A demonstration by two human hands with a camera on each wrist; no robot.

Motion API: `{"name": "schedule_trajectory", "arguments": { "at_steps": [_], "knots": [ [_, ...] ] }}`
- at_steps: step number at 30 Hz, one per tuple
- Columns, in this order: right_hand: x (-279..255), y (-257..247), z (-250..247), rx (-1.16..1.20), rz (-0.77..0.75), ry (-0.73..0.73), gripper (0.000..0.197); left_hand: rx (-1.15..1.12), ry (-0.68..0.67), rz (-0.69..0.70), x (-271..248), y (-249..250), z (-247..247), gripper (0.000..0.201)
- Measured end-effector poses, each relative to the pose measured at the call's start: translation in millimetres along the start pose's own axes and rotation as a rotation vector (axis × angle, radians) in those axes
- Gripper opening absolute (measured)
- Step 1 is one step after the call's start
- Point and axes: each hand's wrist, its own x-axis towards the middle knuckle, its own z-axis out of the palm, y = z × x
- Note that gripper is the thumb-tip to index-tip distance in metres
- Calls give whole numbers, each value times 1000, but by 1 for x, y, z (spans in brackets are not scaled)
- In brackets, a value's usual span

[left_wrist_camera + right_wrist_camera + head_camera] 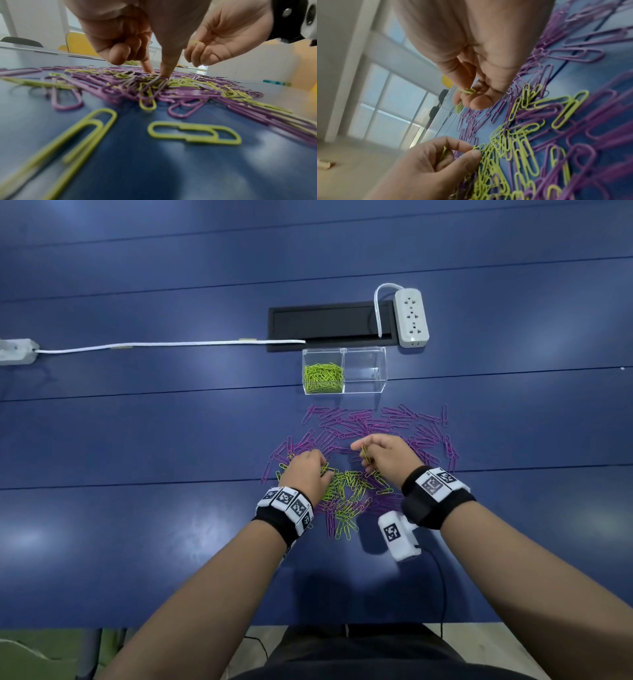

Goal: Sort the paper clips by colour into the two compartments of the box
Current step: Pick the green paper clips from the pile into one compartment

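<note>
- While our left hand (306, 471) digs into the near-left part of the pile, its thumb and forefinger are pressed down together onto the tangled clips, other fingers curled up; from the right wrist view it looks like a green clip is tucked in the curled fingers too, so we'd call that hand closed on green clips.
- Our right hand (385, 455) is lifted a bit above the pile, pinching a small bunch of green clips (365, 455) between thumb and fingers.
- Loose purple clips (376, 422) are spread over the blue table (137, 508), mostly on the far side and the right; the loose green clips (346, 491) are bunched nearer to us, between our wrists, mixed with some purple.
- Clear box (344, 370) sits just beyond the pile. Its left compartment has a heap of green clips in it (323, 378); the right compartment shows no clips.
- Behind the box there's a black cable tray (329, 323) and a white power strip (411, 318), with a white cable (171, 345) running off to the left.
</note>
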Motion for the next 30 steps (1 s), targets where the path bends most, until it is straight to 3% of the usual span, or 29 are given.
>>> {"name": "schedule_trajectory", "arguments": {
  "at_steps": [3, 5, 6, 8, 11, 14, 18, 22, 24, 30],
  "knots": [
    [-5, -4, 2, 342, 130, -75, 34, -4, -5, -5, 3, 3, 0, 22],
    [-5, -3, 3, 376, 155, -86, 24, -17, -24, -24, 6, 3, -1, 18],
    [-4, -1, 4, 287, 134, -80, 18, -23, -36, -34, 7, 3, -3, 16],
    [0, 4, 5, -117, 10, -55, 9, -42, -54, -65, 8, 2, -5, 12],
    [2, 10, 14, -684, -208, -51, 13, -112, -62, -119, 8, -1, -6, 10],
    [3, 20, 26, -884, -337, -91, 28, -207, -60, -114, 9, -2, -9, 11],
    [0, 27, 33, -933, -392, -88, 30, -409, -48, -195, 7, -4, -19, 11],
    [0, 29, 36, -917, -404, -105, 16, -875, -9, -301, 0, -17, -21, 9],
    [1, 32, 36, -887, -355, -114, 11, -1031, -30, -331, -4, -21, -22, 19],
    [-7, 26, 30, -779, -227, -145, 10, -1094, -112, -304, -17, -23, -24, 34]
  ]
}}
